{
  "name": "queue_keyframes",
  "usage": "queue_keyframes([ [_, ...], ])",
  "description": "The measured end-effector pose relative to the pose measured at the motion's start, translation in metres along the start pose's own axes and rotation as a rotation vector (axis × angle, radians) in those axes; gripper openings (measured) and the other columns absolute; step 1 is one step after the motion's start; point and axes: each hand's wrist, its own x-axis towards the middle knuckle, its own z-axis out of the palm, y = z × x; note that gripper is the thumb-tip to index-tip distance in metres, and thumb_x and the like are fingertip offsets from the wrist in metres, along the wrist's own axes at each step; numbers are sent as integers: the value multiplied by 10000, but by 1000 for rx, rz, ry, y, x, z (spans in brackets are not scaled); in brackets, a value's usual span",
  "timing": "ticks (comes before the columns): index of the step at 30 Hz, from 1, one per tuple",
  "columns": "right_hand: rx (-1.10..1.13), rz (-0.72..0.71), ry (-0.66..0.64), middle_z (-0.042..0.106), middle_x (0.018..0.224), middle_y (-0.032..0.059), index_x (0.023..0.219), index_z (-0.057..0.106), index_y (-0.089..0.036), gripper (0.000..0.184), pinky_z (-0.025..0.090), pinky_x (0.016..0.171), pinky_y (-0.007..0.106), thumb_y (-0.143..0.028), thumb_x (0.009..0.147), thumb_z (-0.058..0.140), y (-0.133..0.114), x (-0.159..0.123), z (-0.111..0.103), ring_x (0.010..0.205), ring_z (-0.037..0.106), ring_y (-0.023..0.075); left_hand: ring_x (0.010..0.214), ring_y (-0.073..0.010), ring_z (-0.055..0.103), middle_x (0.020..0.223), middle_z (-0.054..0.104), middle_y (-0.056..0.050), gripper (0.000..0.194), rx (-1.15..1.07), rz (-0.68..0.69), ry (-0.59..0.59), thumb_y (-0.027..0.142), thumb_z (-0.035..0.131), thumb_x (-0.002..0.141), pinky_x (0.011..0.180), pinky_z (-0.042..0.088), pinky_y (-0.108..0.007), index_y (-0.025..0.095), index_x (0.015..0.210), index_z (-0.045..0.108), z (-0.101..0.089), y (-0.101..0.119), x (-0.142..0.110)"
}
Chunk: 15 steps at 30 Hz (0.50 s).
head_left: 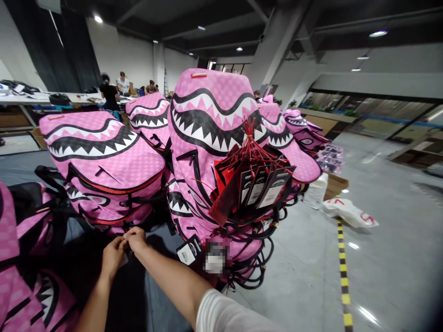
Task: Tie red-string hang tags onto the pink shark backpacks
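My left hand and my right hand meet at the lower front of a pink backpack with a shark-mouth print. Both have their fingers pinched together. Below the left fingers shows a pale piece, apparently part of a hang tag; the rest is covered. What the right fingers pinch is too small to make out. To the right, a bundle of black hang tags with red strings rests against a taller stack of pink backpacks. Another hang tag with a white barcode label lies near my right forearm.
More pink backpacks crowd the left edge on the dark table surface. Yellow-black floor tape runs along the right, near a white plastic bag. Several people work at a long table behind.
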Motion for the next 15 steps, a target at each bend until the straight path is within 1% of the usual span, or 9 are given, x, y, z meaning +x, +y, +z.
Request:
queue_keyframes([
  [4,16,-8,8,577,534,-46,504,593,-195,123,437,615,242,-98,571,626,-3,0,-3,575,543,124,686,-212,656,737,717,-58,285,127,-30,64,400,521,776,572,405,-236,180,860,682,3,1,-2],
  [6,12,-6,4,578,533,-44,501,579,-193,142,444,610,245,-110,586,656,-5,-1,-4,577,552,129,728,-209,666,778,725,-62,293,117,-22,44,387,511,798,607,418,-231,177,904,684,3,2,-4],
  [8,8,-4,-11,576,540,-43,520,576,-187,169,452,600,248,-159,630,701,-10,-4,-6,576,559,131,777,-217,673,827,732,-72,309,135,-19,22,384,496,824,634,425,-235,178,950,689,3,4,-5],
  [10,7,-11,-34,600,602,-34,618,612,-166,176,479,615,255,-258,721,721,-17,-10,-8,604,581,129,799,-238,672,854,730,-90,326,234,-32,36,391,478,850,618,411,-249,182,980,692,2,6,-6],
  [12,7,-32,-62,643,755,-8,801,649,-142,220,516,666,274,-359,834,667,-27,-18,-13,699,618,135,814,-257,673,865,725,-107,333,336,-44,23,384,462,871,600,398,-261,181,1005,688,1,11,-8],
  [14,11,-63,-92,651,928,20,969,641,-138,286,541,725,301,-411,901,593,-38,-27,-20,820,636,156,866,-271,673,948,718,-133,348,397,-36,23,370,455,883,620,417,-276,163,1059,671,-2,18,-11],
  [15,14,-82,-107,646,984,29,1015,632,-143,298,545,748,311,-418,915,573,-43,-32,-25,862,636,163,916,-280,667,1022,704,-149,369,413,-15,64,370,453,887,651,437,-289,150,1105,653,-4,23,-13],
])
